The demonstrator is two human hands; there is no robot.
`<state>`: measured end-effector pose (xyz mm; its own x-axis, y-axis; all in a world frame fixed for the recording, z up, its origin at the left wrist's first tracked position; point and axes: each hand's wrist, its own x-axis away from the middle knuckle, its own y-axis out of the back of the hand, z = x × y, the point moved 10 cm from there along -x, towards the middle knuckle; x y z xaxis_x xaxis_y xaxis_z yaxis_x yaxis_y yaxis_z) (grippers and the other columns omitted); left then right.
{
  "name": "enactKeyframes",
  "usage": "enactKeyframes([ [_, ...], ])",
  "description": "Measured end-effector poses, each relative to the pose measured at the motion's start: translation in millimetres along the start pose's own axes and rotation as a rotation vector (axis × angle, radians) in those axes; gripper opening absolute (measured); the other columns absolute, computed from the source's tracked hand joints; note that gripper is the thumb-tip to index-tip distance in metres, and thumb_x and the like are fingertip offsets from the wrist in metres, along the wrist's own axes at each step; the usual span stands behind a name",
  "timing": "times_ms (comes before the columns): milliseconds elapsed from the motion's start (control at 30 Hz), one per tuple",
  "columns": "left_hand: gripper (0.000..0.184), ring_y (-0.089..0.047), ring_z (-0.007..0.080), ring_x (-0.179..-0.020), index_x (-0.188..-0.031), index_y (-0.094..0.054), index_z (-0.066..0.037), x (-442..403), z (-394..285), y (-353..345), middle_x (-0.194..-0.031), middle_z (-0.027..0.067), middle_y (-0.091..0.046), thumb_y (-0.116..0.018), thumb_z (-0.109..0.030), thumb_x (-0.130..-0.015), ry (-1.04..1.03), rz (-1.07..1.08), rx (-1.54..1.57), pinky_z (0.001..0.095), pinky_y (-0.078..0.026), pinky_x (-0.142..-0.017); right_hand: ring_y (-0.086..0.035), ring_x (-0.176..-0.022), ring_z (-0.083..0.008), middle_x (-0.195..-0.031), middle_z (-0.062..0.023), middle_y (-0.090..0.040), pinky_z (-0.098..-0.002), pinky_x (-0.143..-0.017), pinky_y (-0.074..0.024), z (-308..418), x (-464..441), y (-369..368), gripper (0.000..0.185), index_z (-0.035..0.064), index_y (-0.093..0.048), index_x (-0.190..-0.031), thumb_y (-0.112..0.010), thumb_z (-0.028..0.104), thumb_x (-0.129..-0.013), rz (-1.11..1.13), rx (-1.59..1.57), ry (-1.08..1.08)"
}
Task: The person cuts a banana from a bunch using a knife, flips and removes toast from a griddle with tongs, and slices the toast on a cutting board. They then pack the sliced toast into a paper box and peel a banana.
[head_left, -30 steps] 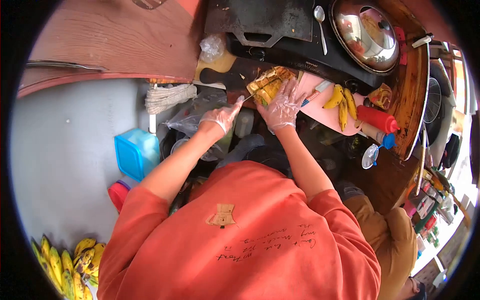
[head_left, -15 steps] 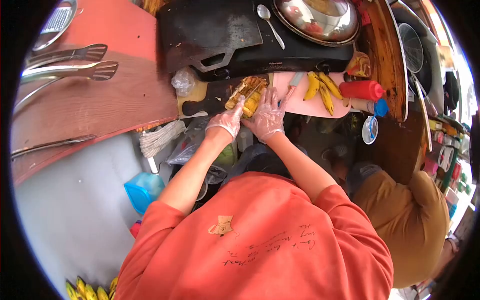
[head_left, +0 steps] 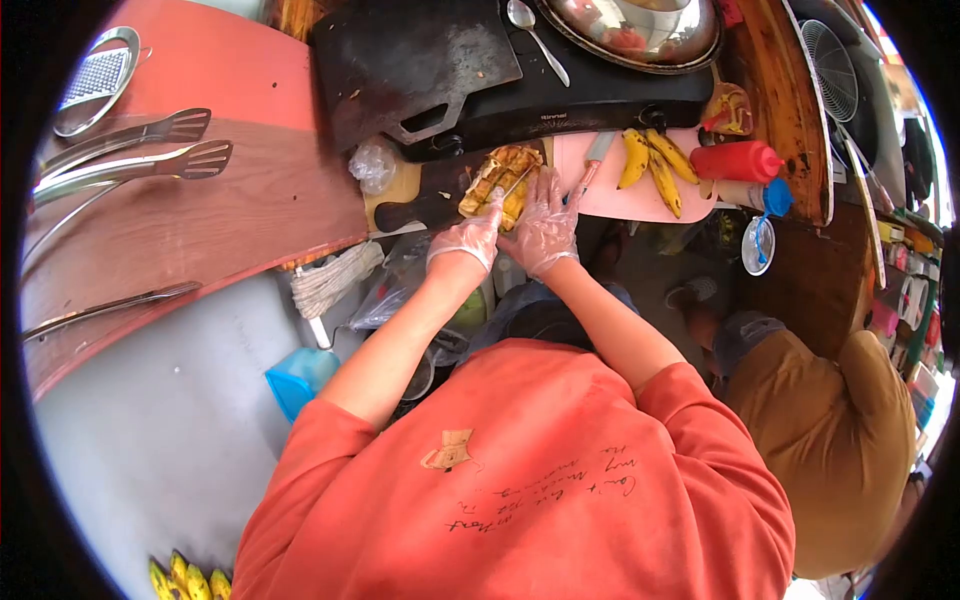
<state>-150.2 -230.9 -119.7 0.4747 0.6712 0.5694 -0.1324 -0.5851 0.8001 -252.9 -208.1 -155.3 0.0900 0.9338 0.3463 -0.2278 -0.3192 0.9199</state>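
Head view: gloved left hand [head_left: 465, 243] closed on a knife [head_left: 518, 182], blade over browned food [head_left: 490, 176] just past the grip; gloved right hand [head_left: 545, 232] flat, fingers extended, against the food's right side; dark board [head_left: 438, 185] under it, second knife [head_left: 591, 172] right of the grip, then bananas [head_left: 661, 172]; black stove [head_left: 600, 117] farther beyond

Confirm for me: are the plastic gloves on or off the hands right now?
On. The clear plastic gloves show as shiny, wrinkled film over both the left hand and the right hand.
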Motion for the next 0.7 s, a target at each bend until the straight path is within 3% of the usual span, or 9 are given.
enactKeyframes([
  [133,0.063,-0.071,0.0397,-0.099,-0.158,-0.031,-0.017,-2.5,-0.8,-7.0,-0.118,0.0176,-0.071,-0.044,-0.01,-0.097,0.05,0.071,0.031,0.0504,-0.056,-0.085,-0.018,-0.156,-0.0373,-0.166,-0.0251,-0.025,-0.0692,-0.12,-0.0035,1.4,1.6,1.1,0.11,-0.008,-0.031,-0.156,-0.061,0.069,-0.084,0.005,0.031,0.008],
  [467,0.06,-0.072,0.0409,-0.092,-0.156,-0.036,-0.019,-11.4,6.1,-14.9,-0.11,0.0174,-0.073,-0.044,-0.011,-0.097,-0.045,-0.006,-0.002,0.0519,-0.057,-0.078,-0.019,-0.155,-0.0386,-0.166,-0.0263,-0.025,-0.0693,-0.119,-0.0057,4.1,-3.2,-10.2,0.111,-0.0096,-0.032,-0.155,-0.059,0.072,-0.084,0.009,0.048,0.032],
  [600,0.065,-0.071,0.0419,-0.093,-0.155,-0.036,-0.021,4.0,10.2,-2.0,-0.11,0.018,-0.072,-0.05,-0.008,-0.093,0.025,0.11,0.001,0.0528,-0.057,-0.078,-0.019,-0.155,-0.039,-0.164,-0.0273,-0.026,-0.0691,-0.12,-0.0067,2.2,-1.1,0.8,0.113,-0.012,-0.032,-0.154,-0.061,0.071,-0.083,-0.049,0.022,0.022],
  [667,0.067,-0.071,0.0425,-0.094,-0.155,-0.035,-0.02,7.1,15.8,-20.8,-0.112,0.0189,-0.071,-0.052,-0.007,-0.092,-0.047,0.029,0.057,0.0532,-0.057,-0.078,-0.022,-0.154,-0.0383,-0.164,-0.0257,-0.028,-0.069,-0.12,-0.0074,2.5,0.0,-3.6,0.11,-0.0092,-0.036,-0.153,-0.066,0.068,-0.081,-0.089,0.022,0.035],
  [700,0.065,-0.071,0.0426,-0.096,-0.155,-0.034,-0.02,6.6,17.7,-26.1,-0.114,0.0192,-0.07,-0.049,-0.007,-0.093,-0.026,0.038,0.081,0.053,-0.057,-0.079,-0.024,-0.154,-0.0365,-0.164,-0.0201,-0.032,-0.0691,-0.12,-0.0079,2.6,1.0,-0.6,0.102,-0.0032,-0.041,-0.152,-0.068,0.066,-0.081,-0.178,-0.088,0.067],
])
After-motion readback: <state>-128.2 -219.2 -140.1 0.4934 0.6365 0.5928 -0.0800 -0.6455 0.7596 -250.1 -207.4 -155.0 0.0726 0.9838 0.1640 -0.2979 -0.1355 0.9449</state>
